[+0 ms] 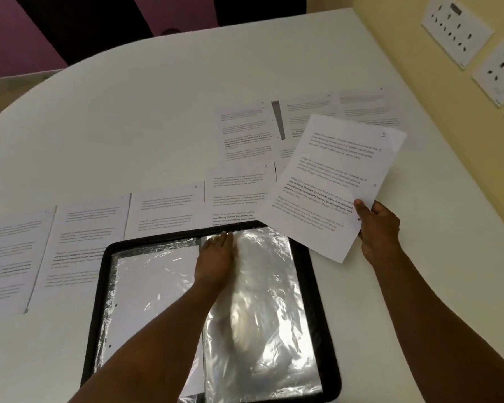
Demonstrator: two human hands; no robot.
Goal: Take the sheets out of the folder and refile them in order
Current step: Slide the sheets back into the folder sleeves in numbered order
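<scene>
We judge refiling under way: our right hand (377, 228) pinches the sheet marked 2 (332, 184) above the open folder (314, 257), our left hand (216, 257) lies flat at the empty sleeve (259, 315), which needs opening next.

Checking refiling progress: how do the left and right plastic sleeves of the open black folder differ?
The left clear plastic sleeve already holds a white sheet with its blank side up; the right clear plastic sleeve looks empty, showing only crinkled glare. The left sleeve lies untouched, while the left hand presses flat near the right sleeve's top edge. Both lie open in the black folder.
</scene>
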